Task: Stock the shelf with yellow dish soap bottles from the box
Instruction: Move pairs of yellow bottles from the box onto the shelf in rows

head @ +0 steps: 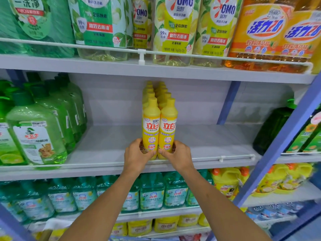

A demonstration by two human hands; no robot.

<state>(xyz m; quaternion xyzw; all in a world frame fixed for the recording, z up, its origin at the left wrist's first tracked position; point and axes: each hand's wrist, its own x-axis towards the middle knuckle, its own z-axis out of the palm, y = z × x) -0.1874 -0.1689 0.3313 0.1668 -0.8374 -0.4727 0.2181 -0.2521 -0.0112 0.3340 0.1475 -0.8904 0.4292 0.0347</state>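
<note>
Two rows of yellow dish soap bottles stand upright in the middle of the grey shelf [208, 145], running back toward the rear wall. My left hand [136, 156] grips the base of the front left bottle [151, 126]. My right hand [177, 155] grips the base of the front right bottle [167, 126]. Both front bottles sit at the shelf's front edge, touching each other, labels facing me. The box is out of view.
Large green detergent jugs [36, 134] fill the shelf's left end. A dark green jug [272, 129] stands at its right end. A white rail [234, 157] runs along the front edge. Bigger bottles crowd the shelf above [173, 28], green ones the shelf below.
</note>
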